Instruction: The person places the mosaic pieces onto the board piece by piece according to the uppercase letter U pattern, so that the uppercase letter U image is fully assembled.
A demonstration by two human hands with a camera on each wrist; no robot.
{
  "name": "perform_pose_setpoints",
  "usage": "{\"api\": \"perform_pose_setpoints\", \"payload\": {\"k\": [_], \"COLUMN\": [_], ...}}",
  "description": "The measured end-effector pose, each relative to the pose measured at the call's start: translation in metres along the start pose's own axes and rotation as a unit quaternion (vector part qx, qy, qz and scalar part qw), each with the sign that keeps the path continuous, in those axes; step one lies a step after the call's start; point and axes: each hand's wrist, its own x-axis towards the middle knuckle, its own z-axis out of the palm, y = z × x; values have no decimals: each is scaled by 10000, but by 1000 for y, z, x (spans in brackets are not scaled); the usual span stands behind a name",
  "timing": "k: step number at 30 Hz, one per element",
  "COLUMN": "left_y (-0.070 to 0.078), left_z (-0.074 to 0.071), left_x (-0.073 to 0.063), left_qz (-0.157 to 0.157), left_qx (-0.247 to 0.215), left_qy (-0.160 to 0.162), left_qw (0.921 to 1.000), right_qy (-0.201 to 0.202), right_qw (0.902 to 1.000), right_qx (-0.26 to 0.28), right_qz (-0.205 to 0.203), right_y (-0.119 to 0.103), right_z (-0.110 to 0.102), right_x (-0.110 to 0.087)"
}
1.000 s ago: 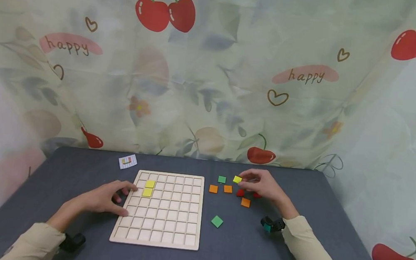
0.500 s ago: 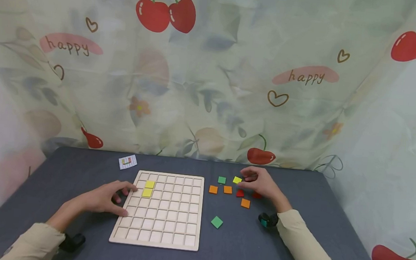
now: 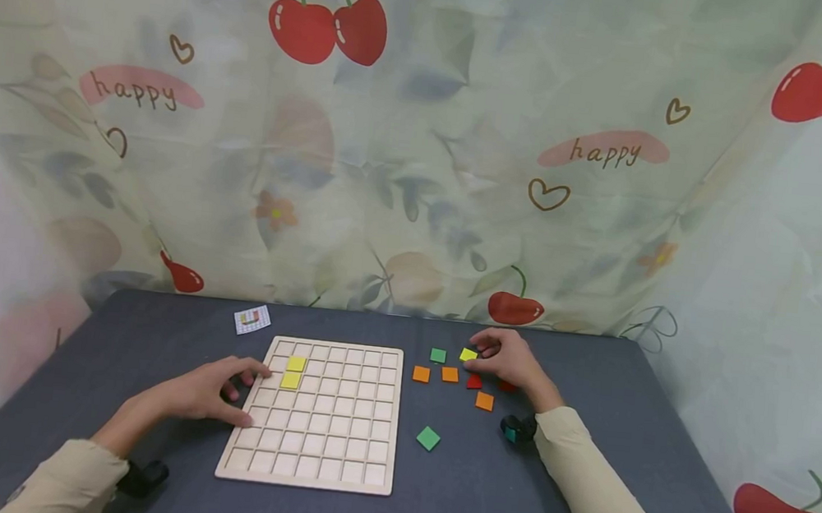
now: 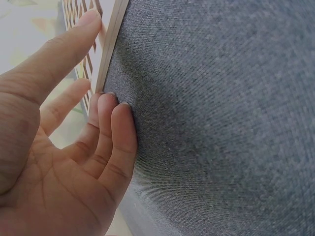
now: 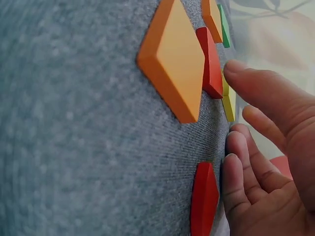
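Observation:
My left hand (image 3: 208,390) rests at the left edge of a pale wooden grid board (image 3: 357,426); thumb and forefinger touch its rim, with the other fingers beside it on the cloth in the left wrist view. Two yellow tiles (image 3: 291,380) sit in cells near the board's upper left. My right hand (image 3: 508,359) hovers low over loose tiles right of the board. Its thumb and forefinger are apart near a yellow tile (image 3: 468,354), which lies beyond them in the right wrist view (image 5: 229,105); contact cannot be told. A red tile (image 3: 474,382) lies just under the thumb.
Near the right hand lie orange tiles (image 3: 485,401), a green tile (image 3: 438,356) and another red tile (image 5: 204,199). A second green tile (image 3: 428,438) lies closer to the front. Behind the board is a small printed card (image 3: 252,320). A patterned curtain (image 3: 420,166) hangs behind the table.
My right hand and forearm have shifted a little left, bringing the fingers closer around the yellow tile. The left hand and the board have stayed put.

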Motion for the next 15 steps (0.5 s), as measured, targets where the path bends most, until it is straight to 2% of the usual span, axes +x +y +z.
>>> {"api": "perform_pose_setpoints", "payload": {"k": [8,15], "left_y": [2,3], "left_z": [0,-1], "left_x": [-1,-1], "left_qz": [-77,-94], "left_qx": [-11,-20], "left_qy": [-30,-51], "left_qw": [10000,9999], "right_qy": [-58,-101], "right_qw": [9996,9996], "right_qx": [-254,-248], "right_qz": [-65,-89], "right_y": [-1,-4], "right_z": [2,2], "right_x": [4,4]}}
